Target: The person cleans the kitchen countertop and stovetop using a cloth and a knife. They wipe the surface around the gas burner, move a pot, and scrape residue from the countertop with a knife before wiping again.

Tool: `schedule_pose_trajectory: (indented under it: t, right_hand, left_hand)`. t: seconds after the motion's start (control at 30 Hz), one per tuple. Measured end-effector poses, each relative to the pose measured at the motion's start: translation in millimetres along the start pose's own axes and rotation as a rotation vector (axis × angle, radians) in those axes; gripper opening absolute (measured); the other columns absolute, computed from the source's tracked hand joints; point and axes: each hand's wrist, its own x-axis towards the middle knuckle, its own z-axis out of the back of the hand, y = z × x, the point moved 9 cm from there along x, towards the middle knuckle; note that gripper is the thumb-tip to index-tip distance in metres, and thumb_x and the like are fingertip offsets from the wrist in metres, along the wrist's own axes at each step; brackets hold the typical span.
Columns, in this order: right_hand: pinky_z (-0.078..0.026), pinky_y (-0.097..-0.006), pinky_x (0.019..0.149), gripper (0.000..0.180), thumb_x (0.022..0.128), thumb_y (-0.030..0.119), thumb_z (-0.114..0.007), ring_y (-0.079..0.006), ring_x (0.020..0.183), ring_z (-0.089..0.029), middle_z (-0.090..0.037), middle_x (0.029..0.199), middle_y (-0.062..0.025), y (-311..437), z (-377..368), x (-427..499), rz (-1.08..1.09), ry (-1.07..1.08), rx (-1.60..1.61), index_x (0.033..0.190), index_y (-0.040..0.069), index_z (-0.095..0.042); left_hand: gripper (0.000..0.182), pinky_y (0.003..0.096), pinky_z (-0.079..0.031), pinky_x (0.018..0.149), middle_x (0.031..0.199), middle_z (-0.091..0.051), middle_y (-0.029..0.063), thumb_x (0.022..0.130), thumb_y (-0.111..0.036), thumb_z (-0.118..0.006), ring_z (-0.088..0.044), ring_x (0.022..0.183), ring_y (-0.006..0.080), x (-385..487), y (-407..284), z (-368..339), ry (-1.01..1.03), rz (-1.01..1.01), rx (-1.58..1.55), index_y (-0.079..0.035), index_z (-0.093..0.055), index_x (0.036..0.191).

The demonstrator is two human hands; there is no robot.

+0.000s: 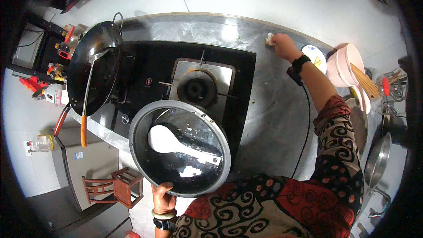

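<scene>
My left hand grips the rim of a dark rice cooker inner pot, thumb over the edge, held above the stove's near edge. A white plastic rice paddle lies in the pot, with bits of white rice beside it. My right hand reaches to the back of the grey countertop, its fingers closed on a small whitish wad, perhaps a cloth or sponge. Right of that hand stands a small white plate with yellowish food scraps.
The gas stove spans the middle; a wok with a metal spatula sits on its left part. Pink bowls with chopsticks stand at right, near the sink. A black cable crosses the counter.
</scene>
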Motion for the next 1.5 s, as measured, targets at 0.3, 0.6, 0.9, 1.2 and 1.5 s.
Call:
schedule_pose_trajectory:
  t: [0.3,0.6,0.9,1.2,1.5]
  right_hand:
    - [-0.045,-0.0272,0.061,0.023,0.083,0.020,-0.055,-0.0108,0.068,-0.053,-0.055,0.069,-0.0007,46,-5,70,-0.128,0.070,1.109,0.085,-0.002,-0.058]
    - [-0.043,-0.0419,0.080,0.019,0.081,0.014,-0.054,-0.0341,0.086,-0.055,-0.061,0.095,-0.0149,76,8,71,0.142,-0.262,0.161,0.095,0.005,-0.064]
    - [-0.046,-0.0407,0.074,0.014,0.081,0.012,-0.052,-0.0318,0.084,-0.058,-0.062,0.089,-0.0138,62,-32,63,0.334,-0.269,0.166,0.086,0.009,-0.064]
    - [-0.046,-0.0362,0.073,0.014,0.083,0.014,-0.053,-0.0285,0.082,-0.058,-0.061,0.084,-0.0137,23,-24,-11,0.322,0.171,0.094,0.087,0.005,-0.063]
    - [-0.046,-0.0395,0.080,0.017,0.074,0.009,-0.052,-0.0325,0.090,-0.057,-0.062,0.095,-0.0158,128,-24,90,0.622,-0.139,0.296,0.082,0.004,-0.067]
  left_hand:
    - [0.051,0.0309,-0.048,0.077,0.100,-0.056,0.0075,0.062,0.000,-0.053,-0.056,0.088,0.0219,-3,6,-1,-0.094,0.171,-0.238,-0.002,-0.048,0.113]
    - [0.049,0.0315,-0.047,0.079,0.101,-0.056,0.0081,0.063,-0.001,-0.054,-0.057,0.089,0.0225,-1,-3,4,0.056,-0.104,0.191,-0.001,-0.050,0.112]
    - [0.052,0.0299,-0.044,0.080,0.104,-0.053,0.0062,0.064,-0.003,-0.052,-0.052,0.094,0.0197,-1,9,10,0.013,0.020,0.069,-0.002,-0.046,0.115]
    - [0.053,0.0297,-0.044,0.078,0.102,-0.053,0.0064,0.063,-0.005,-0.053,-0.053,0.090,0.0201,10,-9,-7,0.086,-0.060,0.208,-0.001,-0.046,0.115]
    - [0.019,0.0396,-0.038,0.090,0.112,-0.047,0.0171,0.066,-0.003,-0.056,-0.048,0.103,0.0323,-6,-37,-12,0.097,-0.346,0.423,-0.008,-0.054,0.084]
